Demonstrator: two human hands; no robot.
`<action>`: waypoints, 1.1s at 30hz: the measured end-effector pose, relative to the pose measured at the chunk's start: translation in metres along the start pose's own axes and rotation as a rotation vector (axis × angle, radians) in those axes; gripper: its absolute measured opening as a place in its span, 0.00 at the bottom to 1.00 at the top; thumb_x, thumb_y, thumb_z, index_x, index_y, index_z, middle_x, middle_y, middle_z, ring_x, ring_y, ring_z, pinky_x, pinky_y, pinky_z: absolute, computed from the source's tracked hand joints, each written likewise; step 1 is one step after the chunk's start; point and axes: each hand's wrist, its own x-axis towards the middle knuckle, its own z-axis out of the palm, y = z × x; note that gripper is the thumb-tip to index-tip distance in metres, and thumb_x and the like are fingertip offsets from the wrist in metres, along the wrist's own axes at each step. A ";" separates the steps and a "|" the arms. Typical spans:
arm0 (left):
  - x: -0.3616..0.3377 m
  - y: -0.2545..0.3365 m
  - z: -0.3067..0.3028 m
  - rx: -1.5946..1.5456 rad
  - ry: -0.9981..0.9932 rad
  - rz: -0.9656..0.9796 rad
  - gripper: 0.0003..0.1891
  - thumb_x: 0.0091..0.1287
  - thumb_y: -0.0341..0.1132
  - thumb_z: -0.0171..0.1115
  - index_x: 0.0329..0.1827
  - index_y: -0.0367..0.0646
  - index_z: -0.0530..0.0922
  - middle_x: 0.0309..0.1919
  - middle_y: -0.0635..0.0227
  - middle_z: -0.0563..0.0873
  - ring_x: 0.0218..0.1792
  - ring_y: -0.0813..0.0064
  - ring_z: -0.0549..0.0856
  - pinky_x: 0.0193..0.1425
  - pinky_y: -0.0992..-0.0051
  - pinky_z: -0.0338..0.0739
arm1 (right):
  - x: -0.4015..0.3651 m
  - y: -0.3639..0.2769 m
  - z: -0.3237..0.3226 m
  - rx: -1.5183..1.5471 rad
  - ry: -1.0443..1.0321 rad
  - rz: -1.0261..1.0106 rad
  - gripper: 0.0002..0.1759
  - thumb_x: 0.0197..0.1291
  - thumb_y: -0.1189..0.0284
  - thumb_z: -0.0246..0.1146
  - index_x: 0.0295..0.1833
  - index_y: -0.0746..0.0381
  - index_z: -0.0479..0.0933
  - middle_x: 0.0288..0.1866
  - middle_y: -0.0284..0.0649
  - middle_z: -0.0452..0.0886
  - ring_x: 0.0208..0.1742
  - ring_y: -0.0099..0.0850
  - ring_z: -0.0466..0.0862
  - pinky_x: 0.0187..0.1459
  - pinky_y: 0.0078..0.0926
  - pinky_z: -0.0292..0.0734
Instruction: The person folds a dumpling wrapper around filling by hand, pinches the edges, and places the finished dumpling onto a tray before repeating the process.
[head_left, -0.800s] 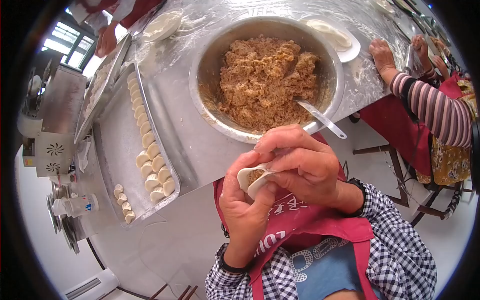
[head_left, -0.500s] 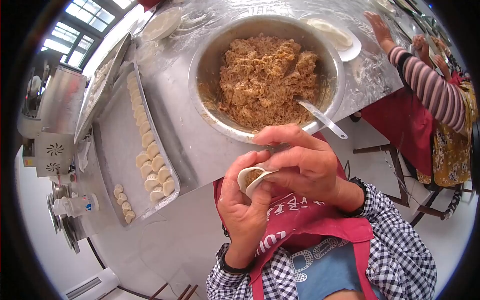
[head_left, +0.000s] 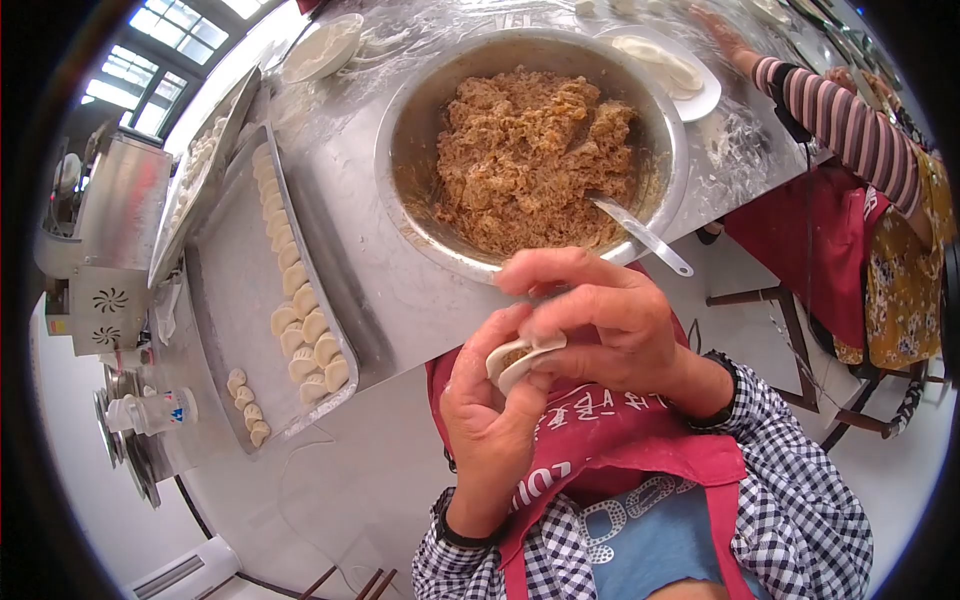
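Note:
Between my two hands, over the red apron, is a small dough wrapper [head_left: 520, 362] folded round brown filling, its near side still parted. My left hand [head_left: 485, 425] cups it from the left, thumb against its lower edge. The fingers of my right hand [head_left: 620, 325] pinch its right end. Just beyond them stands a wide metal bowl [head_left: 395, 190] of brown filling [head_left: 535, 150], with a metal spoon [head_left: 645, 235] leaning on its near right rim. Left of the bowl, a metal tray [head_left: 225, 250] bears a column of folded dumplings [head_left: 290, 256] and a few smaller ones [head_left: 246, 405].
A white plate of wrappers [head_left: 665, 70] is right of the bowl, and a floury dish [head_left: 322, 48] lies at the back left. Another tray [head_left: 200, 180] rests tilted at the left. A co-worker's striped sleeve [head_left: 850, 125] reaches over the table's right side.
The wrapper's opening has narrowed as my fingers press its right end, and it sits slightly further right. The co-worker's hand has moved left and further back over the table.

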 end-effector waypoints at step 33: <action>0.004 -0.003 0.000 0.187 0.022 0.055 0.22 0.60 0.21 0.53 0.60 0.30 0.66 0.56 0.56 0.73 0.54 0.69 0.77 0.59 0.73 0.72 | -0.009 0.015 -0.005 0.018 -0.142 -0.072 0.13 0.44 0.72 0.71 0.35 0.64 0.76 0.52 0.51 0.76 0.49 0.39 0.79 0.45 0.31 0.76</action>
